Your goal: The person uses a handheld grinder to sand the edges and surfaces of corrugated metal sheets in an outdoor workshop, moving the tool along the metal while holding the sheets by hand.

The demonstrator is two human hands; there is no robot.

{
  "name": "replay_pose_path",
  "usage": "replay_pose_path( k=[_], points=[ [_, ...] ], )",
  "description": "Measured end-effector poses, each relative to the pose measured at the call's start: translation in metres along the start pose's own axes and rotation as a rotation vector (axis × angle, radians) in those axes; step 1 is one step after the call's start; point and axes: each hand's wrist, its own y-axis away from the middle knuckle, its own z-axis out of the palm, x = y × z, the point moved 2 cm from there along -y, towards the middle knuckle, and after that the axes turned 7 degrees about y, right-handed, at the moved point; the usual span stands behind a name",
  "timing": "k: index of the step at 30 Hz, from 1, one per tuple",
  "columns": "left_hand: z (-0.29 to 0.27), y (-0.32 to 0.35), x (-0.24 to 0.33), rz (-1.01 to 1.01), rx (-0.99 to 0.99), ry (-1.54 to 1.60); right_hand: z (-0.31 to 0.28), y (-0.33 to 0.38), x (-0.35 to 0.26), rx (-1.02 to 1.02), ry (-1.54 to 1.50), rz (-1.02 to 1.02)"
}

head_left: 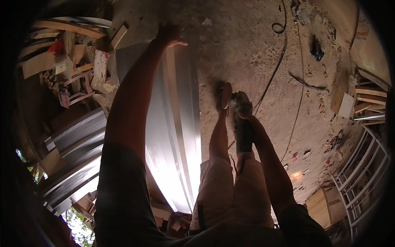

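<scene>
Right grip (pixel 242 110) around angle grinder (pixel 240 119) (left grip (pixel 169 35) flat on metal sheet (pixel 177 123)) over dusty workshop floor (pixel 255 49).

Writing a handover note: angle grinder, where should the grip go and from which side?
Grip the angle grinder on its long dark body, from behind and above, as the right hand does. The disc sits at the far end pointing away, the cable trails off forward-right, so only the body looks safe.

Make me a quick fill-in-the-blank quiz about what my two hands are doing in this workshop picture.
1. The right hand holds an angle ____.
2. The left hand rests on the far end of a long shiny metal ____.
3. A thin black ____ snakes across the dirt floor.
4. The white metal frame lies on the person's ____ side.

Missing words: grinder; sheet; cable; right
</scene>
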Motion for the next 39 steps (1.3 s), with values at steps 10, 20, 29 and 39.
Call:
replay_pose_path(
  k=[10,20,29,39],
  points=[
    [-0.005,-0.07,-0.026,0.115,-0.57,0.326,0.071,-0.041,-0.099,-0.016,0.06,-0.099],
    [0.023,-0.074,-0.035,0.049,-0.547,0.759,0.099,-0.093,-0.165,-0.048,0.161,-0.116],
    [0.025,-0.07,-0.04,0.109,-0.461,0.796,0.114,-0.118,-0.181,-0.009,0.201,-0.046],
    [0.024,-0.07,-0.042,0.2,-0.463,0.861,0.103,-0.131,-0.17,-0.087,0.102,0.036]
  ],
)
